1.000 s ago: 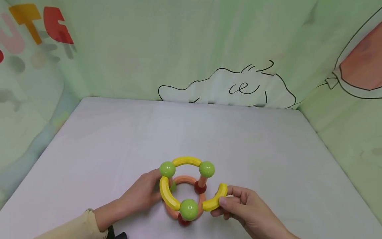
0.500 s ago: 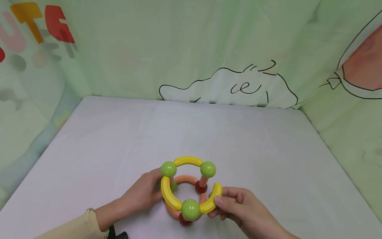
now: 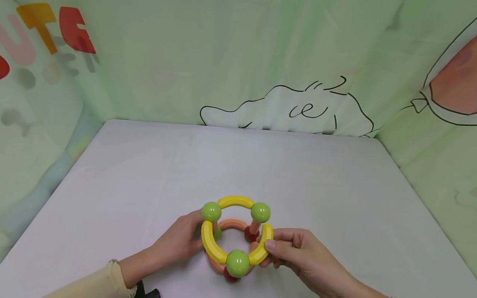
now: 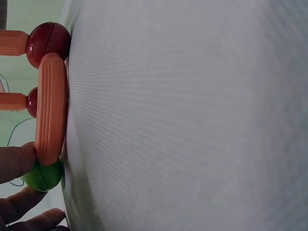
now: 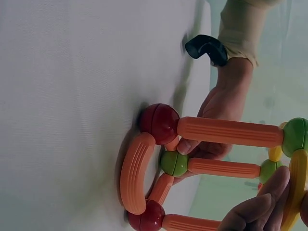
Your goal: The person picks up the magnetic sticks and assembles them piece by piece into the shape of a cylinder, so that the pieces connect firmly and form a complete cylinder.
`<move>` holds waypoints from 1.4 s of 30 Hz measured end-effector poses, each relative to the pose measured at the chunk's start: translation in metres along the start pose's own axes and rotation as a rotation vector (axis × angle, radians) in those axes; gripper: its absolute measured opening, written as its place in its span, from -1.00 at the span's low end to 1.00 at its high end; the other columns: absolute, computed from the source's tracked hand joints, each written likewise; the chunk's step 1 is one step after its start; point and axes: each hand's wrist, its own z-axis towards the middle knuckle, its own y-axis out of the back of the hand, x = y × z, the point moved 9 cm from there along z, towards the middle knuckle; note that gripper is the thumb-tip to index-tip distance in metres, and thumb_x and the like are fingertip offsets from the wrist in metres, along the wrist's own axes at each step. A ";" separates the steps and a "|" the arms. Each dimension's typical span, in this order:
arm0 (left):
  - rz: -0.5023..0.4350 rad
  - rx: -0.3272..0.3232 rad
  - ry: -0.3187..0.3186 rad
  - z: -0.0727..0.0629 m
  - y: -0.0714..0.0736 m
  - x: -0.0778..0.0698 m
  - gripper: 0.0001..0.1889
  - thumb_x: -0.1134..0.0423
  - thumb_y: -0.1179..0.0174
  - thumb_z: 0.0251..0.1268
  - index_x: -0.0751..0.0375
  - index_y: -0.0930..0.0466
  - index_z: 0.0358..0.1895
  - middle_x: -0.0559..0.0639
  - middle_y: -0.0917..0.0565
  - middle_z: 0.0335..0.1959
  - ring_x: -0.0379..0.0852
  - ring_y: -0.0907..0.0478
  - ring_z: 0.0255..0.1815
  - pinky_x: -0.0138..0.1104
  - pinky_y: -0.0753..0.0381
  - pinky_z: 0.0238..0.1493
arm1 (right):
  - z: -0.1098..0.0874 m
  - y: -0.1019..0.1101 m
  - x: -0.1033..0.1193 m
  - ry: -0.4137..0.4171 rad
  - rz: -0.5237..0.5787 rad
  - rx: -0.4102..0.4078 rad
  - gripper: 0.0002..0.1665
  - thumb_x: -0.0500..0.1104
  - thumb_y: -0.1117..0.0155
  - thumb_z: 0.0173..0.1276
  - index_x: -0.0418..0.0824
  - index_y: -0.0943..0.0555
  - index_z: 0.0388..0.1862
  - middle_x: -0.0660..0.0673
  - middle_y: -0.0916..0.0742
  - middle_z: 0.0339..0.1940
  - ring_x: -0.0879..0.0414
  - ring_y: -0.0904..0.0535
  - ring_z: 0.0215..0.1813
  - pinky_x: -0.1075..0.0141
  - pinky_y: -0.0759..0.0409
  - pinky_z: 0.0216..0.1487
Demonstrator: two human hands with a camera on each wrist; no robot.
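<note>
A ball-and-rod toy frame stands on the table, with upright orange rods (image 5: 231, 131) between two rings. Its lower ring joins curved orange rods (image 4: 52, 108) with red balls (image 4: 48, 44) and one green ball (image 4: 43, 177). Yellow curved rods (image 3: 235, 201) and green balls (image 3: 211, 212) form the upper ring. My left hand (image 3: 179, 238) grips the frame from the left, thumb and fingers at the lower green ball. Between thumb and fingers, my right hand (image 3: 303, 252) pinches the right-hand yellow curved rod (image 3: 255, 257). One end meets the front green ball (image 3: 237, 263); the other is close under the back-right green ball (image 3: 260, 212).
The white table (image 3: 316, 182) extends behind and to both sides of the frame. Green printed cloth walls (image 3: 167, 62) border its back and sides. A black strap piece (image 5: 207, 48) sits at the left wrist by the cream sleeve (image 5: 243, 29).
My right hand has moved left with the yellow curved rod, bringing its near end to the front green ball and swinging its other end toward the back-right one. The left hand keeps its hold.
</note>
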 end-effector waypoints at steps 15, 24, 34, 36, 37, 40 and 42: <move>-0.006 -0.003 -0.035 -0.002 -0.001 -0.003 -0.73 0.34 -0.46 0.17 -0.11 -0.56 -0.27 -0.33 -0.57 -0.31 -0.29 -0.47 -0.21 -0.30 -0.62 -0.01 | 0.001 -0.003 -0.001 -0.013 0.045 0.038 -0.59 -0.05 -0.16 0.59 -0.39 -0.62 0.10 0.02 -0.84 -0.28 0.20 -0.71 -0.15 0.39 -0.60 -0.10; 0.010 -0.007 -0.025 -0.002 -0.001 -0.003 -0.73 0.34 -0.46 0.16 -0.10 -0.57 -0.26 -0.32 -0.57 -0.31 -0.29 -0.47 -0.21 -0.23 -0.66 0.05 | 0.003 -0.005 -0.001 0.012 0.055 0.066 -0.63 -0.08 -0.12 0.61 -0.36 -0.62 0.10 0.05 -0.84 -0.26 0.22 -0.72 -0.15 0.41 -0.60 -0.10; -0.001 -0.001 -0.023 0.001 -0.004 -0.005 -0.74 0.33 -0.46 0.18 -0.10 -0.57 -0.25 -0.31 -0.57 -0.30 -0.28 -0.47 -0.22 -0.24 -0.67 0.06 | -0.003 0.013 -0.001 0.044 -0.146 0.069 -0.48 -0.09 -0.24 0.54 -0.47 -0.54 0.26 -0.10 -0.83 -0.08 0.17 -0.74 -0.04 0.40 -0.66 -0.03; -0.002 -0.002 -0.027 0.001 -0.004 -0.005 -0.74 0.33 -0.45 0.18 -0.10 -0.57 -0.25 -0.30 -0.57 -0.29 -0.27 -0.47 -0.22 -0.23 -0.67 0.08 | -0.001 0.019 0.002 0.090 -0.261 0.055 -0.52 -0.12 -0.33 0.47 -0.44 -0.59 0.20 -0.15 -0.82 -0.08 0.18 -0.74 -0.07 0.40 -0.69 -0.06; 0.000 -0.003 -0.028 0.001 -0.003 -0.005 -0.74 0.33 -0.45 0.18 -0.09 -0.57 -0.25 -0.30 -0.57 -0.29 -0.27 -0.47 -0.22 -0.22 -0.68 0.08 | 0.000 0.021 0.004 0.121 -0.334 0.042 -0.54 -0.12 -0.37 0.44 -0.41 -0.62 0.16 -0.15 -0.81 -0.10 0.19 -0.73 -0.09 0.40 -0.70 -0.09; 0.002 -0.008 -0.027 0.000 -0.003 -0.004 -0.74 0.34 -0.45 0.18 -0.09 -0.57 -0.25 -0.30 -0.57 -0.30 -0.27 -0.47 -0.22 -0.21 -0.68 0.09 | 0.009 0.025 0.013 0.230 -0.611 -0.067 -0.60 -0.05 -0.48 0.33 -0.22 -0.68 0.05 -0.01 -0.80 -0.15 0.29 -0.69 -0.15 0.41 -0.66 -0.19; 0.001 -0.011 -0.027 0.000 -0.003 -0.004 -0.74 0.35 -0.45 0.17 -0.09 -0.57 -0.25 -0.30 -0.58 -0.30 -0.27 -0.47 -0.22 -0.20 -0.68 0.10 | 0.016 0.023 0.018 0.298 -0.777 -0.133 -0.66 -0.02 -0.51 0.29 -0.08 -0.69 0.00 0.11 -0.79 -0.16 0.33 -0.66 -0.17 0.40 -0.61 -0.24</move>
